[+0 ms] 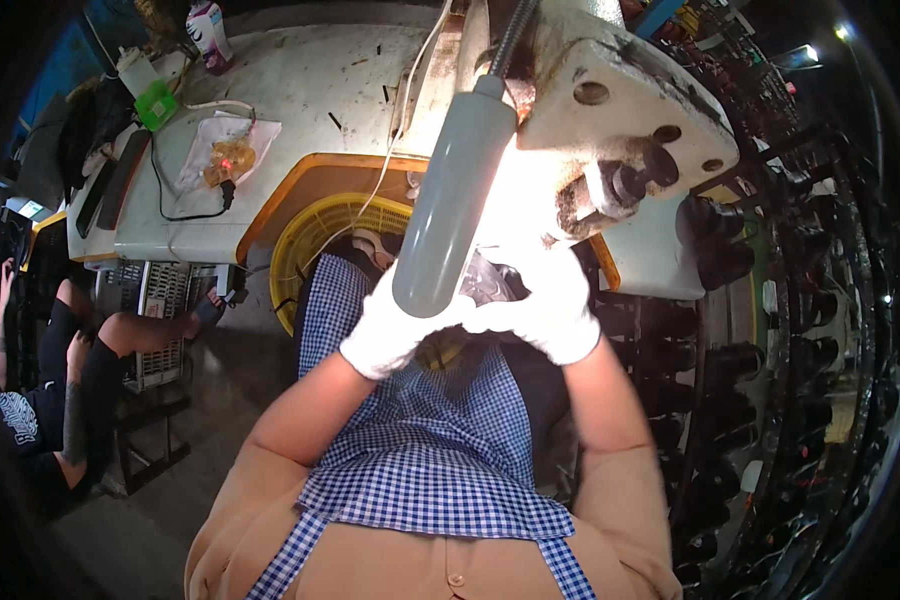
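Evidently close work, under a strong light

Gloved hands meet in front of the worker's apron (420,480). Between them sits a dark glossy piece (487,282), just below the white machine head (620,120); its full shape is hidden by gloves and glare. A grey cylinder (455,205) on a flexible neck (515,38) hangs over it, beside the brightest patch. I take it for a lamp, brought in close so that fine detail shows. Holding the piece from both sides probably keeps it steady.

Right hand (550,312): closed around the right side of the piece, thumb reaching inward; finger outlines burn out in the light. Left hand (398,330): at the opposite side, partly behind the cylinder; thumb side turned toward the other glove, but I cannot tell how its fingers close. Both forearms rise from below and angle inward, elbows out wide.

Beneath the orange-edged cut-out of the white table (320,85), a yellow basket (288,245) stands near the left knee, perhaps for easy reach. On the tabletop, amber lumps (232,160) lie on white paper (192,172), maybe to protect the surface. Far left, a co-worker (45,410) sits well apart; dark racks (815,350) line the right.
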### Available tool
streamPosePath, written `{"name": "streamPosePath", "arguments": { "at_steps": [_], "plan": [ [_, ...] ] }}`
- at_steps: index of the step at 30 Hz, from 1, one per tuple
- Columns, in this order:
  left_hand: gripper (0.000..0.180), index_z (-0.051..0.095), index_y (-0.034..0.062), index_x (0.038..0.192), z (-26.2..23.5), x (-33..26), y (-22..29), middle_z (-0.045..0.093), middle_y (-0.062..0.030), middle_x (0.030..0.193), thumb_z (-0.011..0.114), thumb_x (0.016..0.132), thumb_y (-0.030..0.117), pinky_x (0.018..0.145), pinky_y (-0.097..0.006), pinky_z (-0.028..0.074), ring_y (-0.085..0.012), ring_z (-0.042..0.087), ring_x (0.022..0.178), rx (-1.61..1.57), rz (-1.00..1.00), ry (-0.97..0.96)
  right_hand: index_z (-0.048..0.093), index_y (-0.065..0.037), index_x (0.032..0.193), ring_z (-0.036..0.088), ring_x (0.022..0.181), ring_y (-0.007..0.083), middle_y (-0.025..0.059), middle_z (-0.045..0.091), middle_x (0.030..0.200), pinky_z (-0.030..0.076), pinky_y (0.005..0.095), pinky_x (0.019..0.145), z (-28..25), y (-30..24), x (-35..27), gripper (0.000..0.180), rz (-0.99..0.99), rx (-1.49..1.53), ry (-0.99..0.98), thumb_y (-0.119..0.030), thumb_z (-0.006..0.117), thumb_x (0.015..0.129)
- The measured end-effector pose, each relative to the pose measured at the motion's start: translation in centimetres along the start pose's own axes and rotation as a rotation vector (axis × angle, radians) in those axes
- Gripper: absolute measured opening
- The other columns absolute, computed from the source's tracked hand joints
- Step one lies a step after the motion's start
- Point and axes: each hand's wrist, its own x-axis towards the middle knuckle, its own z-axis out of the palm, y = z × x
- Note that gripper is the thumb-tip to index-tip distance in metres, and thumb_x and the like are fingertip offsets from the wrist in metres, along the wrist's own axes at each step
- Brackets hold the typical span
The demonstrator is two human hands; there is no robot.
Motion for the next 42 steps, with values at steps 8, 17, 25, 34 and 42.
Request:
{"name": "streamPosePath", "arguments": {
  "at_steps": [8, 17, 25, 34, 42],
  "plan": [
    [0.050, 0.045, 0.0049, 0.140, 0.9, -0.8, -4.2, 0.056, -0.0110, 0.133, 0.066, 0.095, 0.010, 0.104, -0.039, 0.049, -0.0245, 0.056, 0.122, 0.164, -0.031, 0.227, 0.059, 0.001, 0.118, 0.067, 0.101, 0.0226, 0.0114, 0.067, 0.115, 0.054, 0.0363, 0.093, 2.3, -0.8, -15.4, 0.046, 0.984, 0.694, 0.545, -0.019, 0.076, 0.079],
    [0.049, 0.054, 0.0059, 0.130, -0.6, -1.3, -4.5, 0.064, -0.0119, 0.117, 0.075, 0.088, 0.019, 0.103, -0.047, 0.050, -0.0209, 0.064, 0.097, -0.181, -0.045, -0.036, 0.058, 0.001, 0.125, 0.064, 0.106, 0.0246, 0.0131, 0.066, 0.117, 0.052, 0.0388, 0.095, -3.7, -5.9, -18.0, 0.042, 0.843, 0.967, 1.375, -0.020, 0.064, 0.088],
    [0.017, 0.062, 0.0075, 0.112, -4.7, -2.1, -6.9, 0.065, -0.0070, 0.094, 0.064, 0.095, 0.008, 0.068, -0.038, 0.057, -0.0163, 0.064, 0.081, -0.283, -0.369, -0.030, 0.068, -0.007, 0.113, 0.063, 0.095, 0.0293, 0.0109, 0.067, 0.111, 0.052, 0.0433, 0.084, -15.1, 6.5, -20.9, 0.031, 0.707, -1.056, 1.003, -0.011, 0.076, 0.083],
    [0.020, 0.059, 0.0088, 0.116, -2.8, -1.3, -7.9, 0.064, -0.0072, 0.092, 0.060, 0.097, 0.011, 0.068, -0.036, 0.056, -0.0143, 0.059, 0.069, -0.303, -0.311, 0.087, 0.042, -0.021, 0.148, 0.047, 0.133, 0.0323, 0.0116, 0.049, 0.147, 0.042, 0.0461, 0.105, -14.7, 17.4, -29.0, 0.081, 0.998, -1.463, 0.443, -0.041, 0.078, 0.079],
    [0.024, 0.060, 0.0069, 0.117, -1.8, -0.8, -8.5, 0.068, -0.0107, 0.098, 0.065, 0.096, 0.016, 0.074, -0.042, 0.058, -0.0150, 0.060, 0.068, -0.258, -0.434, 0.012, 0.071, -0.002, 0.112, 0.065, 0.100, 0.0388, 0.0207, 0.067, 0.108, 0.051, 0.0465, 0.092, -19.0, 4.5, -26.2, 0.033, 0.859, -1.139, 0.983, -0.024, 0.072, 0.087]
  ]
}}
